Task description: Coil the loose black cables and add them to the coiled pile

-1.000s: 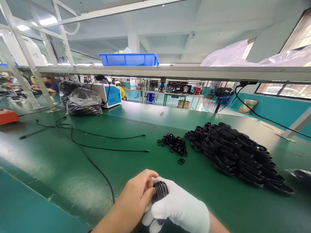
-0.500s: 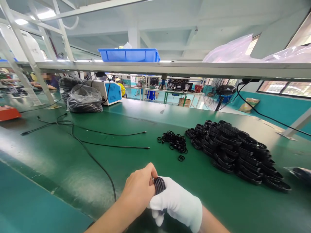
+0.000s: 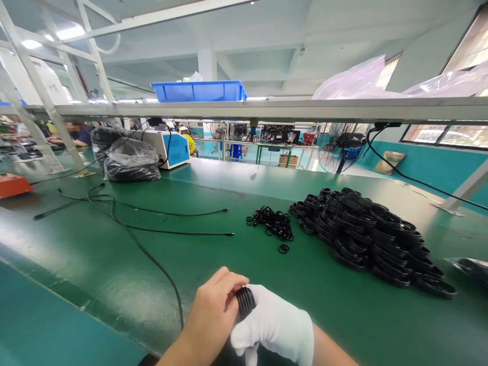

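A coiled black cable [image 3: 246, 301] sits between my two hands, low in the middle of the head view. My gloved right hand [image 3: 275, 320] is closed around the coil from the right. From the left, my bare left hand [image 3: 214, 307] presses against it, thumb and fingers bent over its edge. Part of the coil is hidden by the glove. Beyond my hands lies a small heap of black rings [image 3: 272, 222], with a couple of loose rings [image 3: 283, 248] nearer to me. To the right rises a large pile of coiled black cables [image 3: 362, 234].
Several uncoiled black cables [image 3: 145, 249] stretch over the left of the green table [image 3: 244, 188]. Behind them stand a plastic-wrapped bundle [image 3: 131, 160] and a blue-and-white machine [image 3: 175, 147]. A shelf [image 3: 282, 109] crosses above, bearing a blue tray [image 3: 200, 91]. A plastic bag [image 3: 470, 269] lies far right.
My left hand has shifted slightly left and down, its fingers now reaching over the top of the coil. The coil and my right hand have moved slightly left. The view has shifted a little.
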A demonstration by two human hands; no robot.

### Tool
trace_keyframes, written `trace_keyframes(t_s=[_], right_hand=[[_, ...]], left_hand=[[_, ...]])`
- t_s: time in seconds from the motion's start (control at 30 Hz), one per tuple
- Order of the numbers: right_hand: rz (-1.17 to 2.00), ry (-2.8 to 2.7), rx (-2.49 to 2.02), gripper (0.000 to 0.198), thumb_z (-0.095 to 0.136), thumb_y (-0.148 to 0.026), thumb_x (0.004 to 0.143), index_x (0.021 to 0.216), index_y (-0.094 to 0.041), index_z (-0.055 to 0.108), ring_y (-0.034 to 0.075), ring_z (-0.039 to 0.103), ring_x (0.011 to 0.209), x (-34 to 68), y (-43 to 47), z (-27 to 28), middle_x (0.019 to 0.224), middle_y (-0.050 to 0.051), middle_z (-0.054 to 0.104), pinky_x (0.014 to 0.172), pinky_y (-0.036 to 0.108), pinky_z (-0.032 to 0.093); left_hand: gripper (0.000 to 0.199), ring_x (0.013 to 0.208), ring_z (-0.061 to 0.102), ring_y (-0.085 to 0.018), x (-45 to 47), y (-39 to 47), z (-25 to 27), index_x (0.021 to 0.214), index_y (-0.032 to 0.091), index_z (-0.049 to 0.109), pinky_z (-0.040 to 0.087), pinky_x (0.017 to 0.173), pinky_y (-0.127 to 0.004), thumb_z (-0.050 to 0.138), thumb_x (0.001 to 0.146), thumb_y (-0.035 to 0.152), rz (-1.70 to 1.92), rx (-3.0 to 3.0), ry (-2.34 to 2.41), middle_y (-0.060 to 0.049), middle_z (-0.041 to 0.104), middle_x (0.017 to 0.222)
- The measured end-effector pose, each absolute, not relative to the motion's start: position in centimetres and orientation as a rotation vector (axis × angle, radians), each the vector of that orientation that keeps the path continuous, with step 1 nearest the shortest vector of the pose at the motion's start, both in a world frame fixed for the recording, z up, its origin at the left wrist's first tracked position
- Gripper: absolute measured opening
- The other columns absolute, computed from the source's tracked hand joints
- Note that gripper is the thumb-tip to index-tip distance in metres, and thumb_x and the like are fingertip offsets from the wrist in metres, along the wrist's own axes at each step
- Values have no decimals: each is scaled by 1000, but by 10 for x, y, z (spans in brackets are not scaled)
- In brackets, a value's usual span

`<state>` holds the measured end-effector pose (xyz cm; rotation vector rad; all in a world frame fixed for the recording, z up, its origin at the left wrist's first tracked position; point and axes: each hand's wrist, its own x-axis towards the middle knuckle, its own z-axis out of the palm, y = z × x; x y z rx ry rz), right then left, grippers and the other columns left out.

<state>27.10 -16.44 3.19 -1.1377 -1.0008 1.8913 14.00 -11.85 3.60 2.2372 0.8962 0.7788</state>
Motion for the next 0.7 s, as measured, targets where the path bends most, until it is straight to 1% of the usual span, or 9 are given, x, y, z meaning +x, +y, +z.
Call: trace_keyframes(t_s=[0.07, 0.17, 0.33, 0.4, 0.47, 0.53, 0.6, 0.7], right_hand=[[1872, -1015, -1138, 10, 66, -11, 51, 52, -10, 57, 8, 52, 37, 270, -165, 31, 49, 0, 55, 35, 14, 42], [1869, -1004, -1138, 10, 66, -11, 51, 52, -10, 56, 8, 52, 38, 267, -166, 31, 49, -1, 56, 37, 15, 44], [1902, -900, -1164, 9, 64, -13, 50, 54, -10, 56, 10, 53, 38, 268, -164, 38, 44, -1, 53, 34, 18, 45], [1883, -878, -1149, 10, 64, -13, 51, 58, -11, 57, 10, 53, 38, 273, -165, 40, 44, -2, 52, 33, 18, 45], [1847, -887, -1117, 12, 63, -14, 53, 63, -10, 59, 9, 52, 38, 279, -167, 40, 46, -2, 53, 34, 17, 45], [1830, -895, -1087, 14, 61, -14, 54, 67, -10, 61, 9, 52, 37, 284, -168, 39, 46, -2, 54, 34, 17, 45], [1825, -900, -1073, 13, 60, -14, 54, 65, -10, 60, 9, 52, 37, 288, -169, 37, 46, -2, 54, 33, 17, 43], [1820, -897, -1074, 10, 59, -14, 52, 62, -11, 58, 9, 51, 35, 292, -170, 38, 46, -2, 54, 31, 16, 41]], left_hand=[[34, 66, 58, -11, 139, -118, 34, 80, 21, 65, 45, 62, -20, 42, 71, -1, 792, 2221, 879, 1, 57, 73], [31, 63, 56, -11, 138, -118, 30, 77, 21, 66, 44, 58, -20, 42, 73, 1, 864, 2177, 857, 1, 55, 70], [28, 69, 56, -14, 141, -117, 32, 78, 21, 67, 44, 65, -24, 44, 76, 5, 860, 2145, 867, 0, 57, 73], [26, 74, 56, -15, 143, -113, 37, 87, 23, 67, 45, 69, -25, 48, 77, 8, 787, 2108, 843, -1, 60, 80], [30, 83, 56, -16, 144, -111, 40, 102, 26, 65, 46, 75, -26, 50, 80, 12, 704, 2073, 781, -2, 61, 93], [32, 92, 56, -17, 146, -111, 40, 111, 28, 61, 45, 83, -28, 47, 85, 17, 645, 2091, 726, -3, 59, 102], [33, 98, 54, -18, 149, -115, 37, 115, 27, 60, 43, 89, -30, 40, 89, 20, 614, 2152, 710, -5, 58, 107], [35, 100, 53, -21, 154, -122, 33, 117, 23, 59, 44, 88, -31, 36, 90, 23, 618, 2242, 761, -9, 58, 109]])
